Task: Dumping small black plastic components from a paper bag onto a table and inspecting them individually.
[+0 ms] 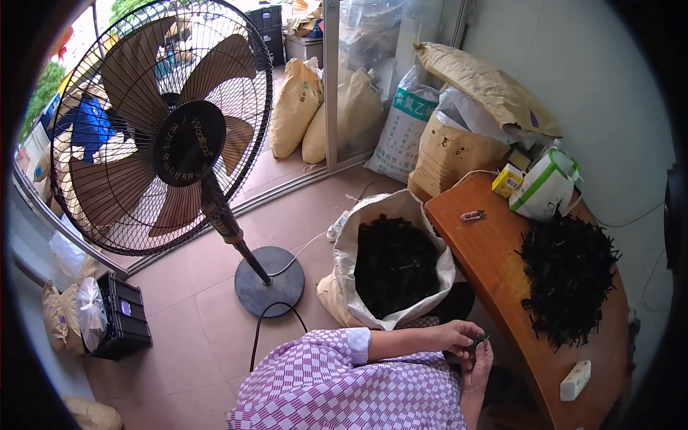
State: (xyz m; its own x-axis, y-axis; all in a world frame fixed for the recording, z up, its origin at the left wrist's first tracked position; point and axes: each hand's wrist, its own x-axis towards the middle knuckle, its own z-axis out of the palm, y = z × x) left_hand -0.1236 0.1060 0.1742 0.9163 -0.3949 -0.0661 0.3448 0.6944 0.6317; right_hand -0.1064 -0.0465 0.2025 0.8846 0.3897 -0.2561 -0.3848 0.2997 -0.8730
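Observation:
My left hand (461, 335) reaches in from the left with its fingers closed on a small black piece (474, 343), whose exact kind I cannot make out. Just below it, my right hand (478, 368) is closed too, its fingertips close against the same piece. A thin pale tip shows by the right fingers, too small to name. Beyond my left forearm stands an open white woven sack (446, 283) filled with black pieces (394, 265). On the wooden table (479, 247) to the right lies a heap of narrow black pieces (570, 276).
A large standing fan (190, 143) rises at left on a round base (269, 304). The table also bears a yellow box (507, 180), a white-green bag (545, 190), a small red-and-silver item (472, 215) and a white block (575, 380). Paper sacks (451, 154) stand behind; a black crate (127, 315) sits far left.

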